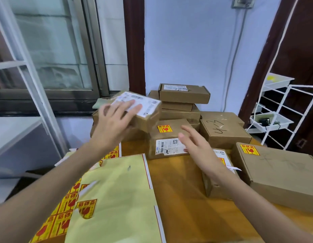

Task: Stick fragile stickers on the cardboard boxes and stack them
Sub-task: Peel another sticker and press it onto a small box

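Observation:
My left hand [115,118] lies with fingers spread flat on the white label of a tilted cardboard box [148,114] at the top of the left pile. My right hand [199,146] hovers open and holds nothing, just right of a box with a fragile sticker [171,134] and a shipping label. A large flat stickered box [283,172] lies at the right. Under my right forearm sits a small box [218,188]. Sheets of red-and-yellow fragile stickers [64,216] and a pale yellow backing sheet [117,190] cover the table's near left.
Behind stands a stack of plain boxes [183,95], and a box with handwriting [224,130] sits to its right. The wooden table [187,199] shows bare between the sheets and boxes. A white wire rack [282,111] stands at the right, a window at the left.

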